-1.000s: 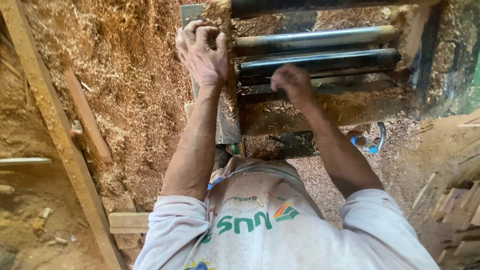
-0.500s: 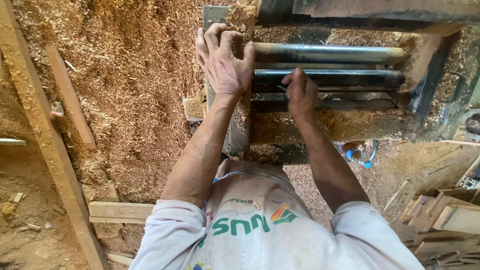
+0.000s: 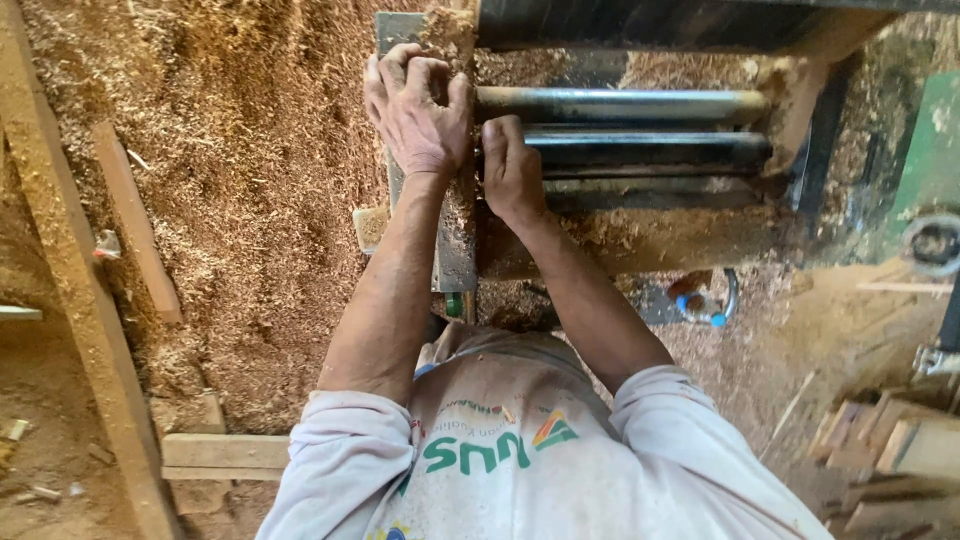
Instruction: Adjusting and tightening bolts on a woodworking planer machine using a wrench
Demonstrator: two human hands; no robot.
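Observation:
My left hand [image 3: 415,110] lies on the sawdust-caked grey metal side plate [image 3: 455,255] of a woodworking machine, fingers curled over its upper edge. Right beside it, almost touching, my right hand [image 3: 510,165] is closed around the left end of the dark steel roller [image 3: 650,148]. A lighter steel roller [image 3: 620,105] runs parallel just above it, and a third bar [image 3: 650,188] lies below. Both forearms reach up from my white long-sleeved shirt [image 3: 500,450]. What the right fingers grip underneath is hidden.
A deep sawdust pile [image 3: 230,150] fills the left. A loose wooden slat [image 3: 135,230], a long beam [image 3: 70,280] and a plank [image 3: 225,455] lie there. Stacked wood blocks [image 3: 890,450] sit at the lower right, and a green machine part [image 3: 930,150] at the right edge.
My right hand has slid left along the rollers, from their middle to their left end next to my left hand. The left hand has stayed on the side plate.

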